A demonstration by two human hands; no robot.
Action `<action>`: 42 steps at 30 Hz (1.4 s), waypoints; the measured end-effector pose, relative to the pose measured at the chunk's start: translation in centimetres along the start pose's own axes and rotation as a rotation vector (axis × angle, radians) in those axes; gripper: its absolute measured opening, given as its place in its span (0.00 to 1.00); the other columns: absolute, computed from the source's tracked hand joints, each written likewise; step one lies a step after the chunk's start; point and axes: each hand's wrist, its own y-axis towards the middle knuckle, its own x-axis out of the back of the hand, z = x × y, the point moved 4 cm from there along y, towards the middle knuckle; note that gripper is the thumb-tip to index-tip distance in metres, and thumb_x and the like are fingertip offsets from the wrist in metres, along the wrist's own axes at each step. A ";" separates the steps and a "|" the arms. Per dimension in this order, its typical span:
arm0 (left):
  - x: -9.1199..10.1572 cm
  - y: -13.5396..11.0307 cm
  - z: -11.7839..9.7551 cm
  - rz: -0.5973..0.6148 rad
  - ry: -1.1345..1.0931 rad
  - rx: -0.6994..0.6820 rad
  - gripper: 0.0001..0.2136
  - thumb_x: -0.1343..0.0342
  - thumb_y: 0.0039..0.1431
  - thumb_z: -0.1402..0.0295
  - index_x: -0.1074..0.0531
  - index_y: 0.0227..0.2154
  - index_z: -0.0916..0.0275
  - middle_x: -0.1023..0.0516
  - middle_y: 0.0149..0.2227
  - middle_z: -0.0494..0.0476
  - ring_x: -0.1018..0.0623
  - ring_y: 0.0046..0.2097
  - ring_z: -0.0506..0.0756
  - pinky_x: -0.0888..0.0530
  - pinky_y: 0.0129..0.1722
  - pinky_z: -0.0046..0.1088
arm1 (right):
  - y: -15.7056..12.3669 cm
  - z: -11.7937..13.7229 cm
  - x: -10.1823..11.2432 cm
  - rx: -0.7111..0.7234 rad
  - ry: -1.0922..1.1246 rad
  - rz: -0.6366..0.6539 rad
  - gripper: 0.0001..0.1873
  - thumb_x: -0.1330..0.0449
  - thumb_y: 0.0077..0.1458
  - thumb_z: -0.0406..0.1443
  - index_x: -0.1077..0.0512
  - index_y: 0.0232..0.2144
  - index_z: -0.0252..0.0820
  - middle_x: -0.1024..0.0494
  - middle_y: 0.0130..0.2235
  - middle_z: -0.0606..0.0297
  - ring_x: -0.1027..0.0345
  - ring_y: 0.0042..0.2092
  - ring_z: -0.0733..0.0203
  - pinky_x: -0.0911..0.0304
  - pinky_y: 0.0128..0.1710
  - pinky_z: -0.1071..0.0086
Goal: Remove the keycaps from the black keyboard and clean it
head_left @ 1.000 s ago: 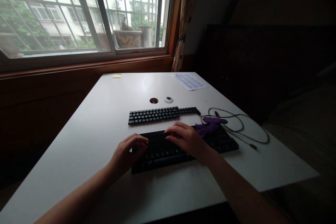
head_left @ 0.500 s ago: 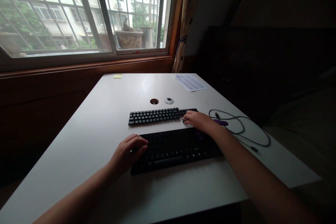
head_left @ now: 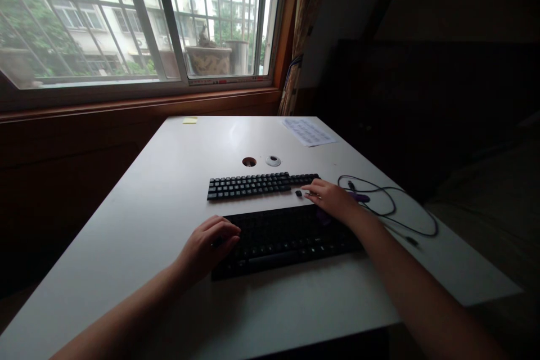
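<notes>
A black keyboard (head_left: 282, 261) lies in front of me, its bottom rows still bearing keys and its upper area dark. At its left end, my left hand (head_left: 215, 242) grips the edge with curled fingers. My right hand (head_left: 327, 197) is past the keyboard's far edge, fingers pinched on a thin, wire-like tool (head_left: 312, 195), probably a keycap puller; most of it is hidden by the hand. Just left of those fingertips a single black keycap (head_left: 298, 193) rests on the table. Rows of loose black keycaps (head_left: 248, 185) are laid out beyond the keyboard.
On the white table (head_left: 139, 202), a coiled black cable (head_left: 390, 202) and a purple object (head_left: 359, 197) lie to the right. Farther back are a cable hole (head_left: 249, 162), a round white cover (head_left: 273, 161), a printed sheet (head_left: 310, 131) and a yellow note (head_left: 190, 120).
My right hand has moved slightly right, away from the keycap, which now sits apart from the fingers on the table. My left hand stays at the keyboard's left end.
</notes>
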 end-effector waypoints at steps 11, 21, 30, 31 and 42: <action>-0.1 -0.1 0.1 0.013 0.013 0.004 0.04 0.44 0.63 0.74 0.26 0.39 0.62 0.23 0.36 0.57 0.23 0.37 0.52 0.26 0.37 0.27 | -1.3 1.0 -1.2 -0.006 0.002 -0.024 0.19 0.46 0.62 0.34 0.27 0.53 0.53 0.24 0.47 0.64 0.26 0.42 0.60 0.33 0.40 0.70; -0.1 0.0 0.0 0.028 0.014 0.015 0.04 0.45 0.64 0.73 0.26 0.39 0.62 0.22 0.35 0.57 0.23 0.37 0.53 0.26 0.37 0.27 | 0.4 -0.5 -2.0 -0.014 -0.014 -0.007 0.20 0.46 0.63 0.35 0.28 0.55 0.57 0.25 0.47 0.66 0.27 0.41 0.61 0.36 0.34 0.72; -0.2 0.0 0.1 0.030 0.008 0.011 0.04 0.44 0.63 0.73 0.25 0.38 0.62 0.22 0.35 0.57 0.23 0.36 0.53 0.26 0.37 0.27 | 0.4 -0.7 -2.2 -0.015 0.089 -0.027 0.19 0.46 0.63 0.35 0.27 0.54 0.56 0.24 0.46 0.65 0.27 0.41 0.61 0.35 0.38 0.72; -0.2 0.0 0.1 0.032 0.008 0.011 0.04 0.44 0.64 0.73 0.25 0.38 0.62 0.22 0.35 0.57 0.23 0.36 0.53 0.26 0.37 0.27 | 0.4 -0.7 -2.2 -0.014 0.097 -0.030 0.19 0.46 0.63 0.35 0.27 0.54 0.56 0.24 0.45 0.65 0.27 0.41 0.61 0.35 0.37 0.72; -0.2 0.1 -0.1 0.042 0.017 0.002 0.04 0.45 0.64 0.72 0.25 0.38 0.62 0.22 0.34 0.58 0.23 0.36 0.53 0.25 0.36 0.27 | 0.6 -1.0 -2.5 -0.003 0.118 -0.039 0.19 0.45 0.63 0.36 0.27 0.54 0.55 0.24 0.45 0.65 0.27 0.41 0.62 0.34 0.38 0.71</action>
